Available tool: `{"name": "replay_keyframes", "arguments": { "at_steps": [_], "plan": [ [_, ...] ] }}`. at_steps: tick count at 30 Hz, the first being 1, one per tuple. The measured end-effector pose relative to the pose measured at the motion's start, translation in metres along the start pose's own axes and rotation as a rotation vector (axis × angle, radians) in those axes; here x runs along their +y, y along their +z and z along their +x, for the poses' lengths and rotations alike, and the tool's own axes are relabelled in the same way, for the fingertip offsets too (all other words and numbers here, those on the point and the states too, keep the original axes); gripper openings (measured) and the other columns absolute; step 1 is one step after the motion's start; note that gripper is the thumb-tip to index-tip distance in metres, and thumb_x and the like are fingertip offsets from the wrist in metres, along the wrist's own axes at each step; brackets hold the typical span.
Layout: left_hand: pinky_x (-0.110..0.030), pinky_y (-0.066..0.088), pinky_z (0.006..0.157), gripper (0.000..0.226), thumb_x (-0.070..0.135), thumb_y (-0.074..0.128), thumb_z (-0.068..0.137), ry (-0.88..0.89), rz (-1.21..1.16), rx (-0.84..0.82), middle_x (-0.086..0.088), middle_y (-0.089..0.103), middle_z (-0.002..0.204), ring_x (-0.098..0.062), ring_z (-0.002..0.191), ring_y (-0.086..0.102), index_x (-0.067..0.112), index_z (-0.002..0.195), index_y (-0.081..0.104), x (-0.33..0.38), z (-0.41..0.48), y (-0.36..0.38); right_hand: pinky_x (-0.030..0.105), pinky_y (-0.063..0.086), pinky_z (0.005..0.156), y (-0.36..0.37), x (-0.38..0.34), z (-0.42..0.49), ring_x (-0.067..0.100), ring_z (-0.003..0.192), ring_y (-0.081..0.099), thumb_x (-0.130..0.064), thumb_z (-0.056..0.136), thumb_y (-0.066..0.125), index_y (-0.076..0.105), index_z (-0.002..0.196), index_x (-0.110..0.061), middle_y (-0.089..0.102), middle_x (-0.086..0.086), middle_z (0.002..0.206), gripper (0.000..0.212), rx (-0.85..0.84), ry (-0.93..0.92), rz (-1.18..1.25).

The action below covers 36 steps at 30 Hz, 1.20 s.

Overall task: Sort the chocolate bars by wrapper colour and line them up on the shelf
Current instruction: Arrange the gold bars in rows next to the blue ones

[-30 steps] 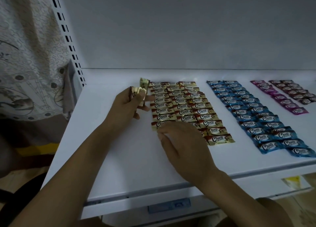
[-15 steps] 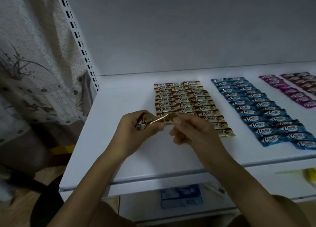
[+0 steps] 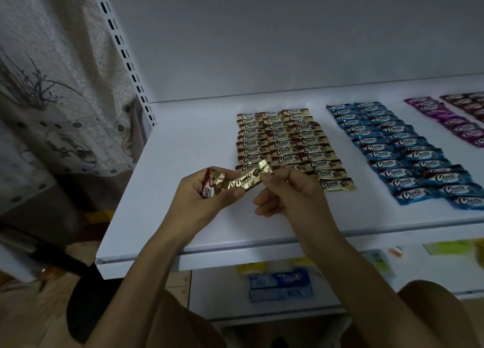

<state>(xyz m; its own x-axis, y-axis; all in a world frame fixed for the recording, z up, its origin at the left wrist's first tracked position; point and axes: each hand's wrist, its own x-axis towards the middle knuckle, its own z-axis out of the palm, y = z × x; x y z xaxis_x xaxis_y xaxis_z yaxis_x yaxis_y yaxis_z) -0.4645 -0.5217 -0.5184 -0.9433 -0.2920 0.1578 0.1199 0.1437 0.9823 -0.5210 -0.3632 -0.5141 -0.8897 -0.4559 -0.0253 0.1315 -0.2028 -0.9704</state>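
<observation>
Head view: two hands are meeting above the white metal shelf.
Left hand: is gripping a gold foil-wrapped chocolate bar and a red-and-white wrapped bar.
Right hand: is pinching that gold bar's far end in the air.
Shelf rows: sorted gold bars, blue bars and purple bars are lying just behind.

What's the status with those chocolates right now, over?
Left hand grips a few bars. Right hand pinches a gold bar by its end. Gold rows lie just behind, path open.
</observation>
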Motion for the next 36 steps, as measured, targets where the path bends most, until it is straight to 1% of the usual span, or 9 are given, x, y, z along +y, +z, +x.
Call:
{"name": "replay_keyframes", "arguments": {
  "at_steps": [3, 7, 13, 16, 20, 22, 26, 29, 36],
  "plan": [
    [-0.01, 0.043, 0.055, 0.013, 0.001, 0.07, 0.078, 0.065, 0.04, 0.019, 0.013, 0.068, 0.067, 0.002, 0.058, 0.057, 0.012, 0.084, 0.068, -0.002, -0.001, 0.0, 0.027, 0.05, 0.053, 0.002, 0.0, -0.002, 0.019, 0.052, 0.063, -0.015, 0.091, 0.057, 0.064, 0.098, -0.008, 0.069, 0.008, 0.064, 0.012, -0.003, -0.04, -0.026],
    [-0.016, 0.049, 0.067, 0.016, -0.007, 0.069, 0.079, 0.176, 0.157, 0.016, 0.006, 0.071, 0.077, -0.005, 0.069, 0.064, 0.009, 0.083, 0.07, -0.006, 0.0, 0.0, 0.027, 0.051, 0.054, 0.003, -0.001, -0.003, 0.017, 0.053, 0.064, -0.023, 0.086, 0.062, 0.067, 0.093, -0.015, 0.07, 0.005, 0.067, 0.012, -0.016, -0.084, -0.088],
    [-0.012, 0.048, 0.073, 0.021, -0.011, 0.068, 0.079, 0.243, 0.229, 0.037, 0.012, 0.071, 0.089, -0.003, 0.08, 0.065, 0.006, 0.092, 0.069, -0.01, 0.002, -0.003, 0.022, 0.053, 0.058, -0.002, 0.003, -0.001, 0.014, 0.059, 0.067, 0.0, 0.086, 0.062, 0.067, 0.084, -0.012, 0.069, -0.001, 0.068, 0.013, -0.016, -0.169, -0.202],
    [-0.008, 0.045, 0.07, 0.037, -0.011, 0.063, 0.082, 0.197, 0.244, 0.077, 0.023, 0.07, 0.09, 0.002, 0.081, 0.063, 0.021, 0.101, 0.067, -0.008, 0.002, -0.004, 0.021, 0.053, 0.059, -0.005, 0.002, 0.003, 0.014, 0.062, 0.069, 0.001, 0.085, 0.063, 0.066, 0.083, -0.015, 0.07, -0.006, 0.07, 0.017, -0.001, -0.231, -0.257],
    [-0.009, 0.04, 0.049, 0.025, -0.002, 0.058, 0.09, 0.092, 0.052, 0.135, 0.008, 0.073, 0.083, 0.001, 0.055, 0.057, 0.016, 0.104, 0.068, -0.002, 0.0, -0.002, 0.022, 0.052, 0.058, -0.007, 0.001, 0.007, 0.015, 0.063, 0.069, -0.001, 0.086, 0.063, 0.065, 0.084, -0.018, 0.069, -0.004, 0.072, 0.017, 0.015, -0.262, -0.3],
    [-0.007, 0.036, 0.046, 0.02, 0.006, 0.06, 0.089, 0.055, 0.021, 0.15, 0.006, 0.071, 0.078, 0.002, 0.049, 0.052, 0.014, 0.104, 0.069, 0.0, 0.0, 0.0, 0.018, 0.05, 0.056, -0.007, 0.001, 0.009, 0.012, 0.061, 0.068, -0.003, 0.086, 0.063, 0.065, 0.085, -0.019, 0.069, -0.007, 0.072, 0.017, 0.039, -0.274, -0.332],
    [-0.008, 0.041, 0.051, 0.014, 0.014, 0.062, 0.09, 0.033, 0.084, 0.181, 0.011, 0.068, 0.081, 0.002, 0.059, 0.057, 0.022, 0.099, 0.07, -0.004, 0.002, 0.0, 0.016, 0.049, 0.057, -0.01, 0.008, 0.016, 0.003, 0.062, 0.06, -0.014, 0.088, 0.064, 0.068, 0.092, -0.022, 0.065, -0.013, 0.077, 0.009, 0.115, -0.399, -0.713],
    [-0.005, 0.044, 0.065, 0.017, 0.015, 0.062, 0.09, 0.042, 0.158, 0.205, 0.022, 0.065, 0.084, 0.007, 0.079, 0.06, 0.03, 0.096, 0.067, -0.006, 0.002, -0.002, 0.026, 0.051, 0.066, -0.011, 0.01, 0.022, 0.004, 0.066, 0.056, -0.02, 0.09, 0.061, 0.07, 0.095, -0.021, 0.065, -0.011, 0.079, 0.01, 0.061, -0.451, -1.114],
    [-0.008, 0.044, 0.061, 0.018, 0.026, 0.061, 0.087, 0.045, 0.13, 0.131, 0.009, 0.065, 0.082, 0.004, 0.071, 0.059, 0.033, 0.103, 0.061, -0.002, 0.0, -0.003, 0.026, 0.047, 0.061, -0.013, 0.012, 0.022, 0.02, 0.074, 0.061, -0.017, 0.085, 0.064, 0.073, 0.094, -0.016, 0.065, 0.004, 0.086, 0.012, 0.142, -0.655, -1.315]
  ]
}}
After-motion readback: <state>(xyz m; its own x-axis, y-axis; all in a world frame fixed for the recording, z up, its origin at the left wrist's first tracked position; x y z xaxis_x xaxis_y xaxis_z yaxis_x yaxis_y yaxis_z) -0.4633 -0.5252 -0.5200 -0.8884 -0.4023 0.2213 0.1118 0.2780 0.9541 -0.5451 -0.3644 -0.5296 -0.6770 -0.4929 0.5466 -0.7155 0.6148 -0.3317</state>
